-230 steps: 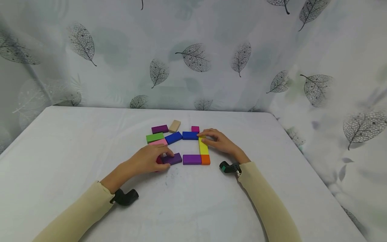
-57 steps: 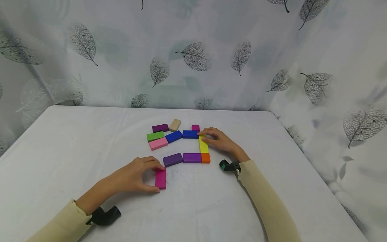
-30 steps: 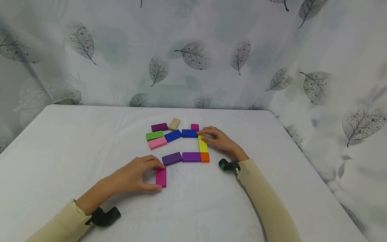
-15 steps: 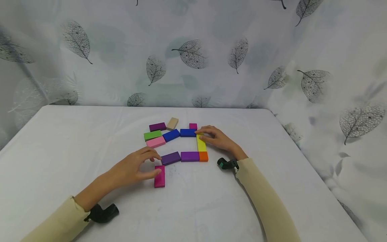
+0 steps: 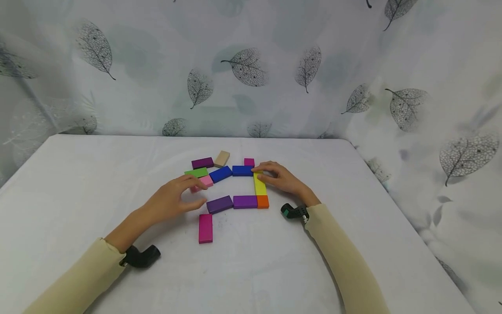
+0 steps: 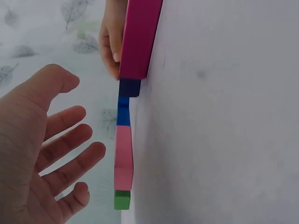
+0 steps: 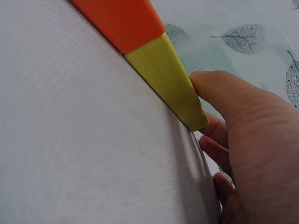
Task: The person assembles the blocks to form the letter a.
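Note:
Coloured wooden blocks lie flat on the white-covered table. My left hand (image 5: pixel 168 200) hovers with thumb and fingers spread, holding nothing; in the head view its fingertips overlap the pink block (image 5: pixel 207 180) and green block (image 5: pixel 197 172). Nearer me lies a magenta block (image 5: pixel 205 228), its far end close to the dark purple block (image 5: pixel 220 204). My right hand (image 5: pixel 286 179) rests at the yellow block (image 5: pixel 259 187), thumb on it and index fingertip by the right end of a blue block (image 5: pixel 242 171). Its other fingers extend past the yellow block in the right wrist view.
A violet block (image 5: pixel 245 202) and an orange block (image 5: pixel 262 202) continue the near row to the yellow one. Behind are another blue block (image 5: pixel 221 174), a plum block (image 5: pixel 202 163), a bare wood block (image 5: pixel 222 158) and a small magenta block (image 5: pixel 249 162). A leaf-patterned curtain (image 5: pixel 149 87) borders the table.
My left hand brought the magenta block nearer me, beside the dark purple block's left end, let it go and moved away towards the pink block. My right hand stays at the yellow block.

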A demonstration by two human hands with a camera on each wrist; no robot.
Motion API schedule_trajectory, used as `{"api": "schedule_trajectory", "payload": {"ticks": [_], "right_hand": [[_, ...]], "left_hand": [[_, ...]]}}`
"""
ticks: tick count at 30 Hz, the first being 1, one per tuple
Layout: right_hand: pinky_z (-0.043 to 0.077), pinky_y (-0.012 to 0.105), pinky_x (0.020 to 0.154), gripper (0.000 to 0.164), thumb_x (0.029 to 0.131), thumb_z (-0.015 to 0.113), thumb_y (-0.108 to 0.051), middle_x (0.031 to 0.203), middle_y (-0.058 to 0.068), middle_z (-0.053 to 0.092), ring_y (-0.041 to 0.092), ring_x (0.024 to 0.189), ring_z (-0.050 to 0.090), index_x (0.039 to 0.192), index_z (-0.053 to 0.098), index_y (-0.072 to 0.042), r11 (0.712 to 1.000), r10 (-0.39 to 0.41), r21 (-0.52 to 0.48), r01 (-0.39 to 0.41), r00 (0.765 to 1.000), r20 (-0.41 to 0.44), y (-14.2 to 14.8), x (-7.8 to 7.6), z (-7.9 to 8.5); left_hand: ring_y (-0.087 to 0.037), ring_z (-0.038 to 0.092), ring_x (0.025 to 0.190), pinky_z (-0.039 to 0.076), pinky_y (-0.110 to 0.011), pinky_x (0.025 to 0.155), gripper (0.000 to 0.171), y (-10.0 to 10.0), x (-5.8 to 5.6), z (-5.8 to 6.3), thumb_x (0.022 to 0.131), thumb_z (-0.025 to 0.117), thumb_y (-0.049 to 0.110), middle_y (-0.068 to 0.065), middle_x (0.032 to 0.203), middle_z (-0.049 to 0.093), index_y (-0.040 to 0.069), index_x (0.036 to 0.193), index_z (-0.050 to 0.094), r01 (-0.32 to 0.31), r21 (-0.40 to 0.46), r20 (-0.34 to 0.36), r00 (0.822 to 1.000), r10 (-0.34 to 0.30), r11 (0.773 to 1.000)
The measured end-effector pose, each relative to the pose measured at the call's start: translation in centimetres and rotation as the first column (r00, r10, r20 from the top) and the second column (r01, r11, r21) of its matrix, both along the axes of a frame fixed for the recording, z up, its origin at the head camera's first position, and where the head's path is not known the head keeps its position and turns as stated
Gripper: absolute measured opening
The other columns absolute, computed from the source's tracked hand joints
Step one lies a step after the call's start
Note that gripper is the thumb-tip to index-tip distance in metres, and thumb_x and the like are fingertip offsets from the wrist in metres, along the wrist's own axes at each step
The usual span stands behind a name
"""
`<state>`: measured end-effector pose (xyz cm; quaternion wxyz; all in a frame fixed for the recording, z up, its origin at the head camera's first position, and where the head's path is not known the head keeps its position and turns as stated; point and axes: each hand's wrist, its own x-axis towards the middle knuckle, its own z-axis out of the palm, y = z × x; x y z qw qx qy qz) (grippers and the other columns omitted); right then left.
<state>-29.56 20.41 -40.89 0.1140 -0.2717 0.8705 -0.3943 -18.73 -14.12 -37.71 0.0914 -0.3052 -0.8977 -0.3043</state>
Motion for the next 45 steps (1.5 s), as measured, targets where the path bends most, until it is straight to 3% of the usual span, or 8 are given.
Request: {"api": "schedule_trajectory", "payload": {"ticks": [12, 25, 34, 41, 45], "right_hand": [[0.021, 0.056, 0.115, 0.035, 0.098, 0.058, -0.029, 0.145, 0.007, 0.047, 0.028, 0.140, 0.033, 0.132, 0.063, -0.020, 1.000, 0.003, 0.018, -0.003, 1.000, 0.000, -0.1, -0.1, 0.3], [0.021, 0.057, 0.114, 0.035, 0.098, 0.059, -0.027, 0.144, 0.008, 0.047, 0.028, 0.139, 0.033, 0.132, 0.062, -0.019, 1.000, 0.015, -0.008, -0.015, 1.000, -0.006, -0.1, -0.1, -0.1], [0.022, 0.055, 0.115, 0.035, 0.099, 0.058, -0.027, 0.144, 0.007, 0.048, 0.028, 0.139, 0.034, 0.132, 0.063, -0.019, 1.000, 0.006, 0.006, -0.006, 1.000, -0.009, 0.0, 0.1, 0.1], [0.022, 0.056, 0.114, 0.035, 0.099, 0.058, -0.027, 0.145, 0.009, 0.047, 0.029, 0.140, 0.033, 0.132, 0.062, -0.018, 1.000, 0.006, 0.014, -0.005, 1.000, -0.007, 0.0, 0.2, 0.2], [0.022, 0.056, 0.114, 0.035, 0.098, 0.058, -0.027, 0.144, 0.008, 0.048, 0.028, 0.139, 0.034, 0.132, 0.063, -0.018, 1.000, 0.007, 0.007, -0.007, 1.000, -0.012, 0.0, 0.2, 0.2]], "left_hand": [[-0.023, 0.059, 0.093, 0.052, -0.042, 0.084, 0.031, -1.0, -2.0, -0.4, 0.083, 0.075, 0.010, -0.008, 0.103, 0.064, 0.004, 0.112, 0.067, -0.044, -0.008, 0.027, 0.999, 0.045, 0.999], [-0.030, 0.056, 0.103, 0.047, -0.049, 0.093, 0.026, -1.4, -2.3, -0.8, 0.083, 0.074, 0.008, -0.013, 0.107, 0.064, 0.002, 0.108, 0.068, -0.055, -0.055, 0.026, 0.998, 0.056, 0.997], [-0.026, 0.056, 0.097, 0.049, -0.046, 0.088, 0.024, -1.5, -2.4, -1.1, 0.081, 0.074, 0.005, -0.009, 0.105, 0.062, 0.006, 0.105, 0.069, -0.049, -0.063, 0.029, 0.998, 0.051, 0.997], [-0.019, 0.060, 0.086, 0.051, -0.038, 0.078, 0.031, -1.6, -2.3, -1.2, 0.082, 0.075, 0.008, -0.011, 0.110, 0.063, 0.004, 0.111, 0.066, -0.061, -0.041, 0.106, 0.992, 0.065, 0.997], [-0.019, 0.060, 0.086, 0.050, -0.039, 0.079, 0.031, -1.6, -2.4, -1.2, 0.082, 0.075, 0.009, -0.010, 0.107, 0.065, 0.004, 0.112, 0.066, -0.069, -0.052, 0.097, 0.993, 0.073, 0.996]]}}
